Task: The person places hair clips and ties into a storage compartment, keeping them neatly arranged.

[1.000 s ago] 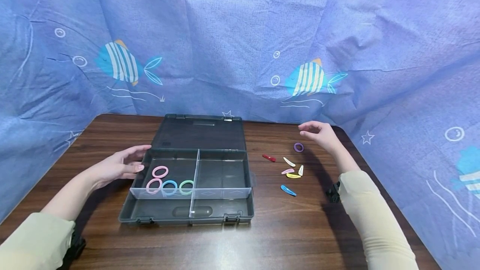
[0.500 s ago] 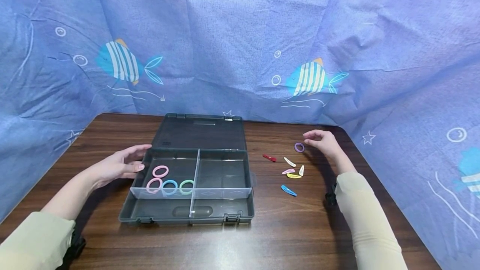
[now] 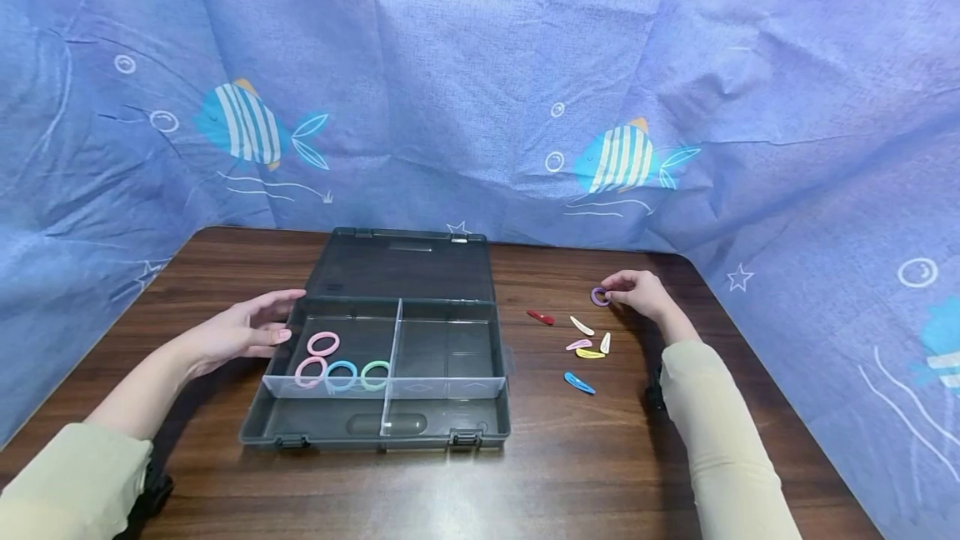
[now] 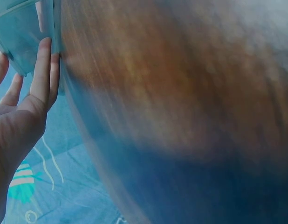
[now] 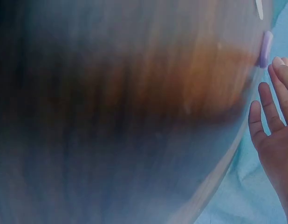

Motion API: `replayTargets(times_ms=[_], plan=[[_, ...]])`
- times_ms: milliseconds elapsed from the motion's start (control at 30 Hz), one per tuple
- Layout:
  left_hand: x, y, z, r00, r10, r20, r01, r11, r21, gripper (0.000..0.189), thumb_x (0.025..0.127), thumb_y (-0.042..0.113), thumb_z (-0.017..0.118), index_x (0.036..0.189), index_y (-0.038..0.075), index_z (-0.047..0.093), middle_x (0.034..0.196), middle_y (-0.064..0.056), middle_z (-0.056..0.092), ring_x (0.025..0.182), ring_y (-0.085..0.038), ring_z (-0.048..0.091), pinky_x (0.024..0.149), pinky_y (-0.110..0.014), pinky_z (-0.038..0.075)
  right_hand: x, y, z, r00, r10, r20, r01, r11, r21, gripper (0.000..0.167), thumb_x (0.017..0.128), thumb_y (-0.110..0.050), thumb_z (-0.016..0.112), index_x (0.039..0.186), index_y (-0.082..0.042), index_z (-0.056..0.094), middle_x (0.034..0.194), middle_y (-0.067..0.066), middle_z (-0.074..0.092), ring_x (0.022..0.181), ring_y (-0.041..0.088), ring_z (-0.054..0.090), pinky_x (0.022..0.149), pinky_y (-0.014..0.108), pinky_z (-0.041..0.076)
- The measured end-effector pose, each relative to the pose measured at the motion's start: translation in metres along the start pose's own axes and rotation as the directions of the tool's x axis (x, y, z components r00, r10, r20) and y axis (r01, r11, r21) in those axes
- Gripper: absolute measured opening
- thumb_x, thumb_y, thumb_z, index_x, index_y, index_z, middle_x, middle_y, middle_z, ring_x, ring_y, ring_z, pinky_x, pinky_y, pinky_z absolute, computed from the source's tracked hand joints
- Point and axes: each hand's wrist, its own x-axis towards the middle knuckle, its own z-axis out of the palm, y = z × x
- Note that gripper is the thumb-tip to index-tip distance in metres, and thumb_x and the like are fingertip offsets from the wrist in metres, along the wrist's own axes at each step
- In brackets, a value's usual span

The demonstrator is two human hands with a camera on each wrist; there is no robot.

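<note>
A purple hair tie [image 3: 599, 297] lies on the table, at the fingertips of my right hand [image 3: 639, 293]; thumb and forefinger are parted at its right edge. In the right wrist view the hair tie [image 5: 266, 49] shows edge-on beside the fingertips, the other fingers extended. My left hand [image 3: 232, 333] rests against the left side of a dark see-through divided box [image 3: 258, 423], fingers fairly straight. The left wrist view shows those fingers along the box wall [image 4: 23, 42]. In the box's back left compartment are pink, blue [image 3: 341, 377] and green hair ties [image 3: 375, 376].
The box lid [image 3: 405, 265] lies folded back behind it. Right of the box are several snap hair clips: red [image 3: 540, 317], white [image 3: 582, 326], pink [image 3: 579, 345], yellow [image 3: 590, 353] and blue [image 3: 580, 383]. A fish-print cloth [image 3: 480, 107] hangs behind the wooden table [image 3: 555, 473].
My right hand has come down and inward from above the table to the purple hair tie. The left hand stays at the box's side.
</note>
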Motion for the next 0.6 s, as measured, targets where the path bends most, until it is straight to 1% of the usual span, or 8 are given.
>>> replayTargets(times_ms=[100, 167, 267, 433, 600], plan=[[-0.0008, 0.0000, -0.0005, 1.000, -0.001, 0.002, 0.001, 1.000, -0.002, 0.075, 0.094, 0.016, 0.058, 0.151, 0.007, 0.010, 0.149, -0.030, 0.018, 0.128, -0.045, 0.037, 0.095, -0.047, 0.047, 0.0015, -0.0022, 0.0032, 1.000, 0.008, 0.009, -0.008, 1.000, -0.014, 0.016, 0.080, -0.004, 0.070, 0.096, -0.001, 0.070, 0.084, 0.008, 0.072, 0.064, 0.007, 0.058, 0.056, 0.021, 0.046], [-0.0005, 0.0001, -0.0004, 1.000, 0.000, 0.005, 0.000, 1.000, -0.004, 0.075, 0.094, 0.016, 0.058, 0.151, 0.007, 0.010, 0.149, -0.030, 0.018, 0.129, -0.046, 0.035, 0.095, -0.047, 0.047, 0.0028, -0.0029, 0.0044, 0.999, 0.042, 0.014, -0.042, 0.998, -0.049, 0.018, 0.080, -0.003, 0.069, 0.099, 0.001, 0.069, 0.087, 0.013, 0.071, 0.064, 0.009, 0.058, 0.056, 0.021, 0.047], [-0.0003, -0.0005, -0.0008, 1.000, 0.000, 0.005, 0.000, 1.000, -0.003, 0.075, 0.094, 0.016, 0.058, 0.151, 0.007, 0.010, 0.149, -0.030, 0.018, 0.129, -0.047, 0.034, 0.094, -0.047, 0.048, 0.0048, -0.0033, 0.0052, 0.998, 0.059, 0.020, -0.058, 0.995, -0.081, 0.020, 0.081, -0.001, 0.069, 0.100, 0.003, 0.069, 0.090, 0.018, 0.070, 0.064, 0.009, 0.057, 0.055, 0.021, 0.047], [-0.0001, -0.0010, -0.0011, 1.000, 0.001, 0.004, -0.001, 1.000, -0.001, 0.075, 0.094, 0.016, 0.058, 0.151, 0.007, 0.010, 0.148, -0.030, 0.019, 0.128, -0.046, 0.036, 0.094, -0.045, 0.048, 0.0060, -0.0033, 0.0058, 0.998, 0.048, 0.031, -0.044, 0.993, -0.110, 0.018, 0.081, -0.001, 0.070, 0.098, 0.002, 0.069, 0.089, 0.017, 0.071, 0.064, 0.006, 0.056, 0.056, 0.019, 0.045], [-0.0006, 0.0004, -0.0007, 1.000, 0.002, 0.011, -0.002, 1.000, -0.008, 0.075, 0.094, 0.016, 0.058, 0.151, 0.007, 0.010, 0.149, -0.030, 0.017, 0.129, -0.047, 0.034, 0.094, -0.045, 0.048, 0.0054, -0.0054, 0.0067, 0.999, 0.028, 0.032, -0.023, 0.988, -0.153, 0.013, 0.080, -0.002, 0.070, 0.093, 0.000, 0.070, 0.084, 0.013, 0.071, 0.069, 0.009, 0.057, 0.063, 0.021, 0.044]])
